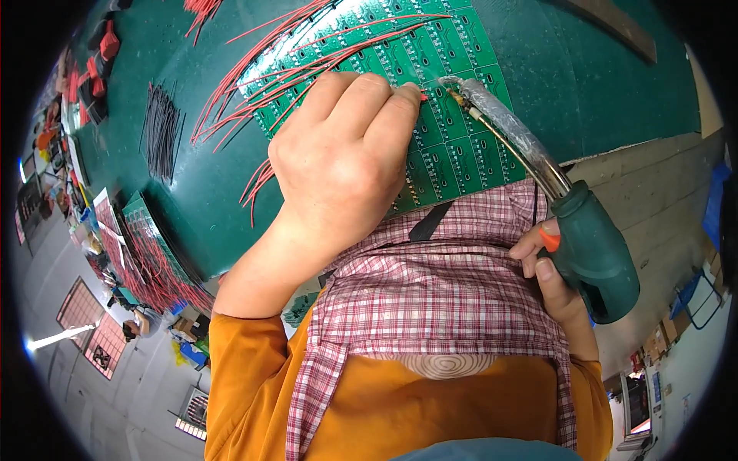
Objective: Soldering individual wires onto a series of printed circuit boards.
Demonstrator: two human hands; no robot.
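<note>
A green circuit board panel (pixel 461 157), divided into rows of small identical boards, lies on the green table in front of me. My left hand (pixel 342 150) is closed over it, fingertips pinched on a thin red wire (pixel 424 97) whose end pokes out by the thumb. In my right hand (pixel 560 288) is a soldering gun (pixel 596 250) with a dark green grip and an orange trigger. Its metal tip meets the panel just right of the pinched wire. Several loose red wires (pixel 238 96) lie across the panel's left part, running partly under my left hand.
A bundle of black wires (pixel 161 134) lies to the left. Nearer, at the table's left edge, are stacked boards with red wires (pixel 157 238). A brown bar (pixel 615 27) rests at the far right. A person (pixel 138 324) is in the left background.
</note>
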